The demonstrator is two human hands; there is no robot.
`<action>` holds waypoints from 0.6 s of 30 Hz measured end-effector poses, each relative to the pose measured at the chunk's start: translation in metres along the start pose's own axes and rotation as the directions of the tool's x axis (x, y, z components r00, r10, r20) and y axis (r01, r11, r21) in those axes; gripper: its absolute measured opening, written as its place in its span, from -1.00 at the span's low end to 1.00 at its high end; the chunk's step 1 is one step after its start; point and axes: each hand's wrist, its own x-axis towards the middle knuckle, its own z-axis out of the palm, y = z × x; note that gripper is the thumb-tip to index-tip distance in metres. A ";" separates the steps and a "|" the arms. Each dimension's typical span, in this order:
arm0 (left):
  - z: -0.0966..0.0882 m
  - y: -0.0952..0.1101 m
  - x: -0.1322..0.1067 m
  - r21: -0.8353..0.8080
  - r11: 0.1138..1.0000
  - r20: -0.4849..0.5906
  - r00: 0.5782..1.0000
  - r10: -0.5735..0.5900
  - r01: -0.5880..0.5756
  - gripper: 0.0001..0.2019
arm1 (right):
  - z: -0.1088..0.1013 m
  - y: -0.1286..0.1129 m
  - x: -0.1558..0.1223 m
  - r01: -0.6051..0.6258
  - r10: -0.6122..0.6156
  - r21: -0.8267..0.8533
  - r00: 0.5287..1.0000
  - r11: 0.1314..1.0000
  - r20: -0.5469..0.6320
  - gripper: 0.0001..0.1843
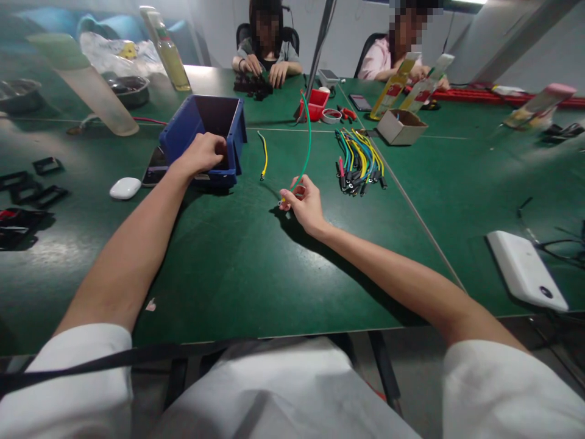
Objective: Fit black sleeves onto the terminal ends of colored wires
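Observation:
My left hand reaches over the low front of a blue plastic bin, its fingers curled and their tips hidden inside. What they hold, if anything, does not show. Above the green tabletop, my right hand pinches a green wire near its lower end, where a small metal terminal and a bit of yellow stick out. The wire's free end arcs up and away. Between the bin and my right hand lies a short yellow wire with a terminal. Further right is a bundle of green and yellow wires with black ends.
A white earbud case and black frames lie left. Behind are a red container, a tape roll, a cardboard box and bottles. A white device lies right. Two people sit across the table.

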 end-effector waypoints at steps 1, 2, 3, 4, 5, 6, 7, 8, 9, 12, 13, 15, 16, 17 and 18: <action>0.000 0.001 0.000 0.021 1.000 -0.007 1.000 -0.006 0.006 -0.70 | 0.000 0.000 0.001 -0.007 0.007 -0.003 1.000 1.000 -0.001 -0.60; -0.001 0.001 -0.001 0.049 0.999 -0.011 1.000 -0.013 0.013 -0.71 | 0.000 0.000 0.001 -0.014 0.014 -0.010 1.000 1.000 -0.002 -0.61; -0.002 0.003 -0.001 0.081 0.997 -0.015 1.000 -0.019 0.020 -0.72 | 0.000 0.001 0.002 -0.019 0.019 -0.019 1.000 1.000 -0.002 -0.62; -0.003 0.005 -0.002 0.115 0.993 -0.022 0.999 -0.026 0.028 -0.73 | 0.000 0.002 0.002 -0.021 0.021 -0.028 1.000 0.999 0.000 -0.63; -0.004 0.007 -0.004 0.149 0.988 -0.035 0.999 -0.037 0.041 -0.74 | -0.001 0.003 0.003 -0.017 0.017 -0.035 1.000 0.999 0.002 -0.64; -0.006 0.010 -0.005 0.181 0.982 -0.051 0.997 -0.054 0.062 -0.73 | -0.001 0.004 0.003 -0.011 0.011 -0.039 1.000 0.999 0.007 -0.66; -0.007 0.013 -0.007 0.207 0.974 -0.070 0.995 -0.075 0.088 -0.72 | -0.001 0.005 0.004 -0.003 0.003 -0.041 1.000 0.999 0.012 -0.67; -0.009 0.017 -0.009 0.228 0.967 -0.090 0.991 -0.098 0.116 -0.70 | -0.001 0.007 0.004 0.006 -0.005 -0.040 1.000 0.999 0.017 -0.68; -0.010 0.020 -0.011 0.242 0.960 -0.108 0.988 -0.114 0.137 -0.68 | -0.001 0.008 0.005 0.013 -0.012 -0.037 1.000 0.999 0.021 -0.69; -0.012 0.030 -0.017 0.237 0.953 -0.169 0.974 -0.150 0.188 -0.66 | -0.002 0.009 0.006 0.014 -0.013 -0.036 1.000 0.999 0.025 -0.71; -0.012 0.032 -0.018 0.218 0.952 -0.197 0.966 -0.170 0.212 -0.66 | -0.002 0.009 0.006 0.009 -0.008 -0.039 1.000 0.999 0.024 -0.70; -0.011 0.036 -0.022 0.158 0.952 -0.267 0.939 -0.215 0.263 -0.68 | -0.001 0.010 0.006 0.007 -0.006 -0.047 1.000 0.999 0.020 -0.70; -0.010 0.038 -0.023 0.122 0.953 -0.304 0.924 -0.231 0.279 -0.68 | -0.001 0.010 0.006 0.014 -0.013 -0.049 1.000 0.999 0.017 -0.70; -0.009 0.039 -0.025 0.088 0.955 -0.338 0.910 -0.240 0.284 -0.69 | -0.001 0.011 0.007 0.024 -0.023 -0.047 1.000 0.999 0.013 -0.70; -0.007 0.041 -0.028 0.057 0.957 -0.368 0.897 -0.245 0.284 -0.69 | -0.001 0.011 0.007 0.036 -0.035 -0.043 0.999 0.998 0.010 -0.70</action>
